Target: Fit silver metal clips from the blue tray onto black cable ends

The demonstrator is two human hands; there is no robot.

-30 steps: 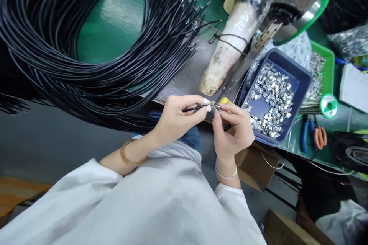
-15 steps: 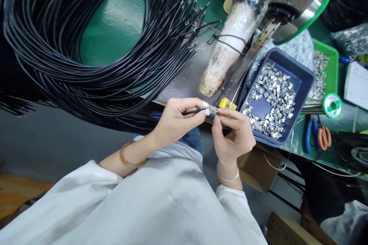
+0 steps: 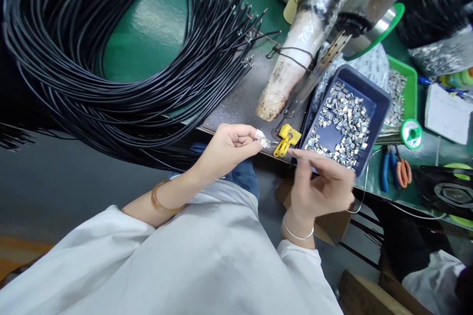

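Note:
My left hand [image 3: 234,147] is closed in a pinch, with white covers on its fingertips. It holds a small metal connector [image 3: 269,143] with thin prongs pointing right. The cable seen behind it earlier is hidden by the fingers. A yellow clip [image 3: 286,140] sits at the bench edge, just right of the connector. My right hand [image 3: 321,182] is apart from the connector, below and right of the clip. Its forefinger reaches toward the clip, with the thumb close beneath. Motion blur hides whether anything is between them.
A large bundle of black cables [image 3: 148,81] covers the left of the green bench [image 3: 140,24]. A wrapped duct [image 3: 284,64] slants down behind my hands. At right stand a blue tray [image 3: 377,93] of small metal pieces, a green tray [image 3: 411,83], a solder spool [image 3: 411,134] and pliers [image 3: 403,172].
My right hand has let go of the connector and moved right and down. The yellow clip shows more fully. My left hand stays almost in place, and the view has shifted slightly right.

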